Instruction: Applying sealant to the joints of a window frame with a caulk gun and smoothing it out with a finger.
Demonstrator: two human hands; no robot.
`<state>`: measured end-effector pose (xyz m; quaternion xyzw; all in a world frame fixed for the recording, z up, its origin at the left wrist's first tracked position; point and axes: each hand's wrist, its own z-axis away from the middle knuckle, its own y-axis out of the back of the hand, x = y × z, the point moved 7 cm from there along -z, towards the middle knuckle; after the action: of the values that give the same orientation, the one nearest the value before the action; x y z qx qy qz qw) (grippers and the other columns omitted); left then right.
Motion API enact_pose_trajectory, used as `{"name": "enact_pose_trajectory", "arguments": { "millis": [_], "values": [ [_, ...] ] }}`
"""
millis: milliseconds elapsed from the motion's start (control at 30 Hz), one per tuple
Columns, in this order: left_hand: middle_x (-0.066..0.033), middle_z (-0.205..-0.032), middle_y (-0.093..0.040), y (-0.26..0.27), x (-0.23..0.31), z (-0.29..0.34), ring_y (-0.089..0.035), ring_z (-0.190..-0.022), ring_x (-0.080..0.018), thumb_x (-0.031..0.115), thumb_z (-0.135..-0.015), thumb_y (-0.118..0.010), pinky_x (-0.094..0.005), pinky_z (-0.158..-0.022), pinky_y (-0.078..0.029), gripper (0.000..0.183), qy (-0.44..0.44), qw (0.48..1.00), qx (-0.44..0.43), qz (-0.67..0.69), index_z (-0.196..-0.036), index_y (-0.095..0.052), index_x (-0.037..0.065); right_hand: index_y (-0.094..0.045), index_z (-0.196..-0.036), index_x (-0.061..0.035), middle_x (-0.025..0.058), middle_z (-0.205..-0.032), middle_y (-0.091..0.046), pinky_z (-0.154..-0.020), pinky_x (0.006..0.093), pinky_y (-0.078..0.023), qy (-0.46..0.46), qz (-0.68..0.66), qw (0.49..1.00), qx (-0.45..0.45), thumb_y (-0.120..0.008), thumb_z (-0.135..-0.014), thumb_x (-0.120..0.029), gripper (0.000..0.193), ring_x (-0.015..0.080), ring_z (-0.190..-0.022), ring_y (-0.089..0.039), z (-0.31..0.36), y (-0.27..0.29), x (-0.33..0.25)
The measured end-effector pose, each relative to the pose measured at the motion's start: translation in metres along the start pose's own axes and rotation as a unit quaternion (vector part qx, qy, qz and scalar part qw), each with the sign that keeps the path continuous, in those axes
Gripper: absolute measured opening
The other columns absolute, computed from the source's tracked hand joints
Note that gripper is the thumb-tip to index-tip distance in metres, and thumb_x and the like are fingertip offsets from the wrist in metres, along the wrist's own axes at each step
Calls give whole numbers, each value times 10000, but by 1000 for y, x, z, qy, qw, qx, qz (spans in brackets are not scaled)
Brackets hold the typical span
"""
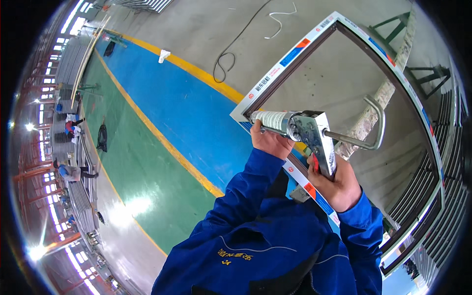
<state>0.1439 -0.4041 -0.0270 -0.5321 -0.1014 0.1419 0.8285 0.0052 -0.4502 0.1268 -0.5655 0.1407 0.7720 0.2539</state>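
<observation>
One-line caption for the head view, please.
Caulking gun held near one corner of a white-edged frame, left hand supporting the cartridge, right hand gripping the handle.

Dark cable (223, 53) looped on grey floor (196, 24); white scrap (163, 55) on yellow stripe (202, 75).

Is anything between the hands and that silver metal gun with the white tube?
Nothing visible: the bare left hand supports the white cylindrical tube, and the bare right hand grips the silver metal gun. The white-and-brown rectangular frame is behind them.
</observation>
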Motion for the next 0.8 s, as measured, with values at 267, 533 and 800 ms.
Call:
{"name": "enact_pose_trajectory", "arguments": {
  "millis": [267,533,800],
  "values": [
    [-159,-1218,-586,-1,-40,20,-603,-1068,-326,593,-861,-448,-455,-843,-539,672,113,993,-20,-9,-1268,-489,60,-513,-1175,44,67,-1015,-593,-845,269,-427,-99,-64,991,65,-584,-803,-2,382,132,-925,-547,49,2,10],
    [-71,-969,-653,-24,-101,1,-656,-868,-235,434,-900,-561,-399,-726,-572,386,252,951,-76,-164,-1079,-567,93,-477,-1191,35,227,-1087,-587,-965,454,-441,-3,-346,908,236,-609,-663,-93,559,353,-1018,-589,103,36,88],
    [-67,-1037,-632,-62,-85,-52,-627,-934,-183,260,-854,-672,-346,-746,-542,438,196,678,-130,-696,-1197,-517,35,-489,-1200,-32,159,-1150,-550,-999,469,-445,148,-592,764,209,-554,-682,-54,522,338,-1116,-536,108,90,124]
  ]
}}
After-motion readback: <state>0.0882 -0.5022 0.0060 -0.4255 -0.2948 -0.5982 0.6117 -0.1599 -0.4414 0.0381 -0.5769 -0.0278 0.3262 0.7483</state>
